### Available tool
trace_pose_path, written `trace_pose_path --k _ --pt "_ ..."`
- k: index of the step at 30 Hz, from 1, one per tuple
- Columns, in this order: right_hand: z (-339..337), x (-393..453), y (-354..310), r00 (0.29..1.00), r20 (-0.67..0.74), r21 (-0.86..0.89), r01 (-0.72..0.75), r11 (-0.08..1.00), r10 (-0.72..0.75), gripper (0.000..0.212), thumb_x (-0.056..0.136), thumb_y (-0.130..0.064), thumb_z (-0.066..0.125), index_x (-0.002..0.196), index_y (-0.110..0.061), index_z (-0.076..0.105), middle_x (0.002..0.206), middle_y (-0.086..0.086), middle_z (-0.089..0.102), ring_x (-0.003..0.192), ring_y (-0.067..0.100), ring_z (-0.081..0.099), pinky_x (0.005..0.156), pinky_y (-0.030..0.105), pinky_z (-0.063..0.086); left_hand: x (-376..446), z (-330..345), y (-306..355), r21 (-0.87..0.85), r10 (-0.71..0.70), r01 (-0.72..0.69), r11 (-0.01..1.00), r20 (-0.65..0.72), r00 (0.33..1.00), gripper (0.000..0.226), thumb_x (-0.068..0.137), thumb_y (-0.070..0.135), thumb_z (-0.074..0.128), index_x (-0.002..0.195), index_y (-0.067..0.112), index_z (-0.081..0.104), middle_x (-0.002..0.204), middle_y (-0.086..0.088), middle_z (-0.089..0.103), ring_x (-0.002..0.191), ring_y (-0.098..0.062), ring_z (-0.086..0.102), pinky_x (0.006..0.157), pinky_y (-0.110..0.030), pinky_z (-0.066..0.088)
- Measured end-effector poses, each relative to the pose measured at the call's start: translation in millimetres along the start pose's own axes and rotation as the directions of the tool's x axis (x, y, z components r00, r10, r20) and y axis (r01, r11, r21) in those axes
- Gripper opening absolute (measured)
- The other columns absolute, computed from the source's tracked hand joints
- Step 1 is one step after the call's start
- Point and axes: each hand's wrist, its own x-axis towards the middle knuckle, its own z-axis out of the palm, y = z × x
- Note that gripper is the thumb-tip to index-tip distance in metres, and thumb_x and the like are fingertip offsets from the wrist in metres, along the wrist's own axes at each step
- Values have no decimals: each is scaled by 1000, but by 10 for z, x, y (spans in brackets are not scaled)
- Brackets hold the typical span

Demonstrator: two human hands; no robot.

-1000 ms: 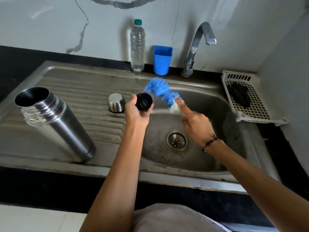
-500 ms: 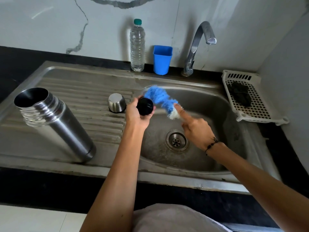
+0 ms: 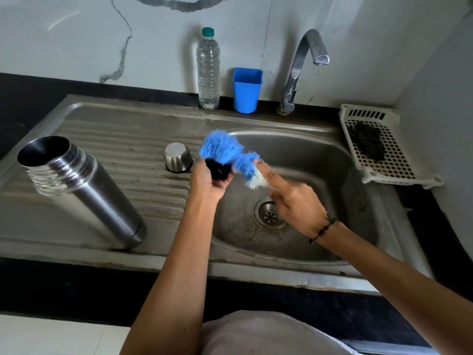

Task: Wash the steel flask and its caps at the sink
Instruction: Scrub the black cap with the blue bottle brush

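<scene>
Head view, cap: black, gripped in left hand over the basin's left edge.
Brush: blue, pressed on cap; right hand curled round its handle.
Flask: upright, well left of the grip.
Steel cap: just left of it.

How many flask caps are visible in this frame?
2. The steel cap stands on the drainboard; the black cap is gripped by the left hand, partly hidden under the blue brush.
</scene>
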Motion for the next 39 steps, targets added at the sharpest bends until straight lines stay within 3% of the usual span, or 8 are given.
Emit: trace_pose_path --k 8,13,18,21,24,29,34,39 --pt "13 21 67 1000 -22 18 -5 1000 5 79 88 -8 47 144 -43 3 65 6 56 56 26 53 62 37 51 -60 42 17 -88 -73 71 994 -8 997 27 101 20 34 93 6 55 88 -15 61 69 -24 60 46 -20 47" --pt "-52 51 207 985 -27 59 -170 984 172 81 90 -6 46 139 -46 -5 62 7 54 54 24 52 65 42 53 -13 61 71 -133 -98 100 986 20 995 53 97 47 43 132 7 46 121 -22 52 72 -29 60 47 -26 53" --pt "5 -34 102 998 -47 63 -42 997 45 83 88 -5 49 141 -50 4 61 3 51 54 25 51 62 40 52 -83 70 116 -97 -13 33 995 198 980 45 92 41 55 118 5 57 114 -15 66 105 -28 63 76 -38 58" --pt "10 29 161 985 -33 136 -162 977 167 80 90 -7 47 139 -50 1 67 10 60 57 27 54 68 43 52 -108 45 82 -90 -36 53 995 181 983 32 89 23 62 114 4 57 114 -16 62 112 -28 58 75 -35 59" --pt "0 -7 116 995 -61 156 -71 985 81 80 90 -6 48 140 -49 2 68 11 63 56 26 56 66 40 53 -99 57 86 -103 -11 30 994 176 984 27 94 28 55 107 5 58 108 -15 63 105 -27 61 73 -35 59" --pt "15 44 184 973 -12 125 -227 966 231 77 92 -8 46 139 -48 0 71 13 62 60 26 57 69 42 53 -80 97 65 -43 -81 86 995 99 992 60 87 54 55 124 7 51 114 -17 58 90 -22 55 72 -28 48" --pt "55 -60 77 997 -71 91 1 996 6 77 87 -10 44 144 -45 4 69 9 61 57 27 55 62 40 52 -17 118 76 -62 -29 34 997 87 996 47 93 43 55 125 9 55 117 -13 62 103 -23 58 85 -32 50" --pt "-6 29 184 978 -132 110 -150 983 164 80 91 -6 47 141 -46 0 73 13 66 56 26 58 64 42 54 -77 137 105 -184 -22 40 982 98 995 52 85 33 67 127 7 50 125 -18 54 112 -30 55 77 -39 55"
